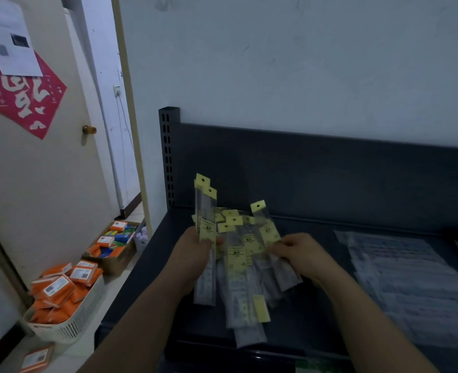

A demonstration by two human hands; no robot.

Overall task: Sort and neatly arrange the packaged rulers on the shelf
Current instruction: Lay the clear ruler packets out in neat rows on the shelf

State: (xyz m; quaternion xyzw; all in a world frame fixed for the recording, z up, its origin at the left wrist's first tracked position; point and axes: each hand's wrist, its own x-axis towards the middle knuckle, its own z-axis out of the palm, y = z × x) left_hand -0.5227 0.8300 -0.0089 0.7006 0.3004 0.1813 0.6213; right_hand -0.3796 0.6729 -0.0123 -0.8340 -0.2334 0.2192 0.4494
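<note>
Several packaged rulers (240,267) in clear sleeves with yellow header tags lie fanned out on the dark shelf (152,267). My left hand (195,254) grips a small upright bunch of ruler packs (206,211) by its middle, at the left of the pile. My right hand (300,254) pinches the side of one tilted ruler pack (267,232) at the right of the pile. The lower ends of some packs reach towards the shelf's front edge.
Flat clear plastic packets (408,275) cover the shelf's right part. A slotted upright post (168,157) stands at the shelf's back left corner. On the floor to the left stand a white basket (69,327) of orange packs and a cardboard box (115,254).
</note>
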